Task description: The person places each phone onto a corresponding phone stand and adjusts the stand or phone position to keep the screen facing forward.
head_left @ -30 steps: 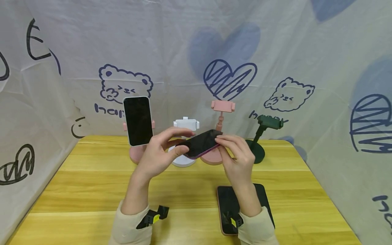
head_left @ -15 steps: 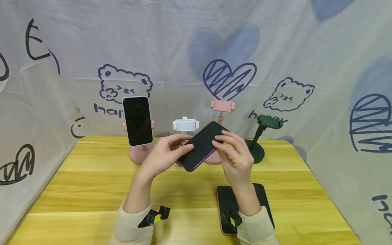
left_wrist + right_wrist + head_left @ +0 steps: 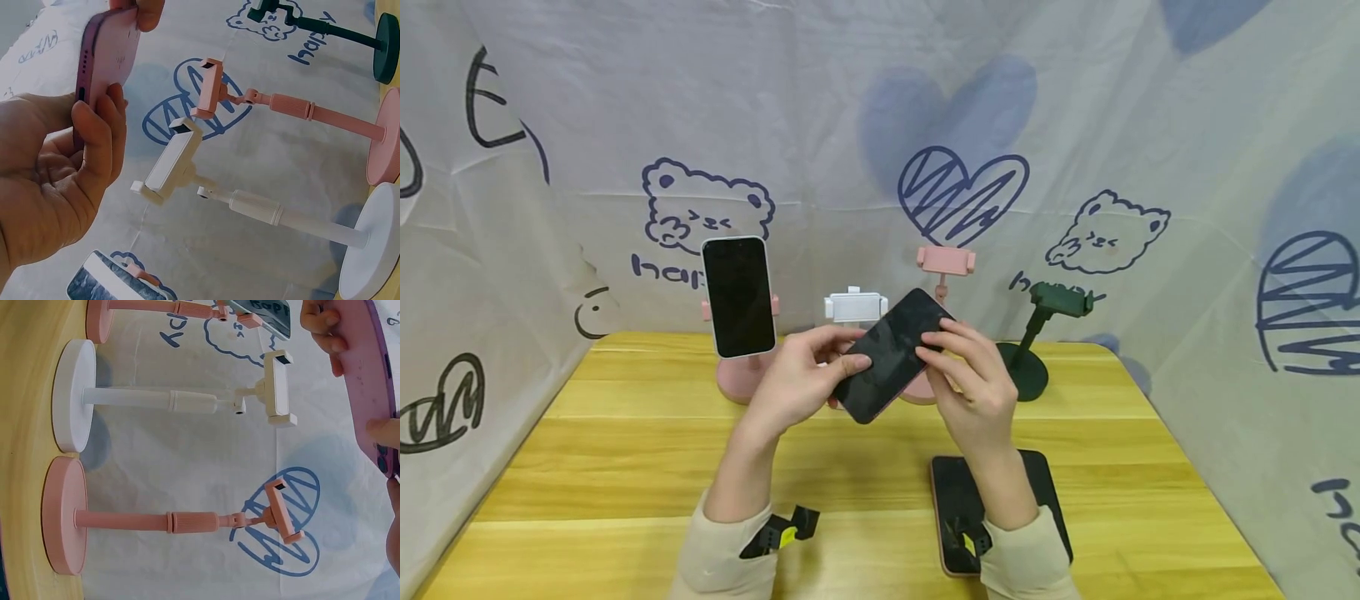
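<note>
Both hands hold a smartphone [image 3: 887, 354] with a dark screen and a pink-purple back, raised above the table and slanted. My left hand [image 3: 805, 377] grips its lower left end, thumb on the screen and fingers behind. At its upper right end my right hand [image 3: 976, 387] pinches the edge, fingertips at the screen side. The right wrist view shows the phone's pink back [image 3: 359, 369] with the right thumb against it. Just behind the phone are a white phone stand [image 3: 855, 307] and a pink phone stand [image 3: 946, 260], partly hidden; their clamps hold nothing.
At the left, another phone [image 3: 739, 296] sits upright in a second pink stand [image 3: 741, 379]. A dark green stand [image 3: 1030, 371] is at the right. Under the right forearm lies a black-screened tablet [image 3: 951, 508] on the wooden table [image 3: 647, 467]. A printed cloth hangs behind.
The held phone has tilted so its screen faces the head camera more, and its upper end has risen. Both hands have shifted slightly with it, keeping their hold. The stands have not moved.
</note>
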A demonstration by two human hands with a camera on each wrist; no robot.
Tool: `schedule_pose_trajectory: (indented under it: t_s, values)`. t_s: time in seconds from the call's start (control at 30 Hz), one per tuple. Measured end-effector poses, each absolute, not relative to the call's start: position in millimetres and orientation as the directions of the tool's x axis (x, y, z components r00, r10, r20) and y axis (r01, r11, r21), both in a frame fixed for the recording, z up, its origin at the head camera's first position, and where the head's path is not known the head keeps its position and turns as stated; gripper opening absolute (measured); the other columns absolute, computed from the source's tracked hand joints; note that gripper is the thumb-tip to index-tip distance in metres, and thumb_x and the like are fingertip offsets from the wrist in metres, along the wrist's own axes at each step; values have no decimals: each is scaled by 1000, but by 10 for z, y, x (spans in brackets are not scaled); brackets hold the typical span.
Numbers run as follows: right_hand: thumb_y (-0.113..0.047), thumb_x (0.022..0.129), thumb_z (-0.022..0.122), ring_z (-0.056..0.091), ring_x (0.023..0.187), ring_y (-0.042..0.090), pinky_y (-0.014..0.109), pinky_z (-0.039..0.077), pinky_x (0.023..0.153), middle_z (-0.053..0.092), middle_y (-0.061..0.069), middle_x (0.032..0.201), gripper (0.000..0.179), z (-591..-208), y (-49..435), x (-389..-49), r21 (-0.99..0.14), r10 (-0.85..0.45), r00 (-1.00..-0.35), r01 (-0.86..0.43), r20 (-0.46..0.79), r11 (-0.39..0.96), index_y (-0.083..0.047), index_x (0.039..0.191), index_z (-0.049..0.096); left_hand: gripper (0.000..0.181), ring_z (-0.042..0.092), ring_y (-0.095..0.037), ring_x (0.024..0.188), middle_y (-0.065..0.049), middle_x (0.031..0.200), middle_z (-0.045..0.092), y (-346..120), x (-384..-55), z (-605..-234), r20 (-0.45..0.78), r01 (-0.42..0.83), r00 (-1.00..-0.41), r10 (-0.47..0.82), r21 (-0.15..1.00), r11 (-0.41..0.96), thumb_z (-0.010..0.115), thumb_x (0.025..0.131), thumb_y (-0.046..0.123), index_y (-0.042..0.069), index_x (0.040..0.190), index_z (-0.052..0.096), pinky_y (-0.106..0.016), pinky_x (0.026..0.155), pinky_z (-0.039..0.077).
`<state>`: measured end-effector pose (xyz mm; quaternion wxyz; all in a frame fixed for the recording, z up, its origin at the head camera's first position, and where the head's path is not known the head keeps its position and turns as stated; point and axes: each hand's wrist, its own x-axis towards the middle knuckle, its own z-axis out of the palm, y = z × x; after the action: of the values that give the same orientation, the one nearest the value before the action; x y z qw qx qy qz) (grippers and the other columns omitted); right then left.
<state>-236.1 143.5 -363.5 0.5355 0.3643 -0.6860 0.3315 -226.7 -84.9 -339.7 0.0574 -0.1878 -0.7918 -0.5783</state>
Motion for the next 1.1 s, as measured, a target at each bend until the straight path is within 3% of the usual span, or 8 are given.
schedule_pose_trajectory:
  t_s: [0.07,0.23,0.4,0.57,0.7,0.77,0.93,1.1]
  values:
    - [13,81,79,67,115,39,34,52,108,76,16,110,20,-3637,1429,-2360,-76,-144,-177,-845,974,530,2,98,81,33,63,-25,71,-12,94,68,-840,-2265,-3397,332,381,-919,212,887,262,76,96,12,5,128,71,-35,51,59]
    - [10,87,72,64,122,40,32,50,110,74,16,119,20,-3634,1409,-2366,-117,-118,-217,-825,969,553,2,104,80,33,63,-24,75,-10,95,70,-828,-2269,-3397,414,436,-900,136,858,270,77,95,12,5,126,72,-32,50,58]
    - [6,89,68,63,121,39,33,51,109,69,19,129,27,-3636,1370,-2352,-222,-36,-277,-836,960,501,3,115,75,33,65,-23,81,-11,96,71,-834,-2282,-3420,503,495,-863,47,825,273,80,91,11,5,123,73,-30,52,58]
    - [11,87,73,63,121,35,35,56,101,61,21,134,43,-3672,1319,-2310,-427,21,-456,-815,890,392,4,129,65,32,65,-23,86,-11,100,69,-829,-2292,-3429,534,517,-845,4,816,260,80,91,12,6,122,72,-30,54,60]
    - [4,94,71,65,121,32,29,57,98,61,17,136,48,-3690,1273,-2269,-628,18,-650,-726,760,280,2,140,57,30,65,-23,84,-12,100,68,-813,-2300,-3431,531,515,-847,-2,823,240,78,92,10,6,120,70,-30,56,61]
    - [-2,99,69,66,121,32,27,56,98,61,17,137,48,-3692,1257,-2254,-695,3,-716,-677,698,242,1,144,54,28,64,-23,84,-11,100,68,-804,-2305,-3435,526,514,-850,7,826,231,78,93,10,6,119,68,-31,57,62]
    - [-4,101,66,67,116,31,25,57,97,65,17,133,45,-3694,1252,-2246,-779,-12,-792,-602,610,174,1,144,55,27,63,-23,83,-11,101,68,-770,-2313,-3448,510,508,-859,50,833,220,77,93,11,7,117,66,-33,59,62]
    - [-4,101,68,70,104,19,26,59,94,69,18,118,33,-3703,1262,-2257,-824,10,-832,-548,555,146,3,132,63,26,63,-24,82,-11,103,67,-718,-2306,-3460,480,487,-873,90,842,233,77,94,11,7,117,66,-37,60,63]
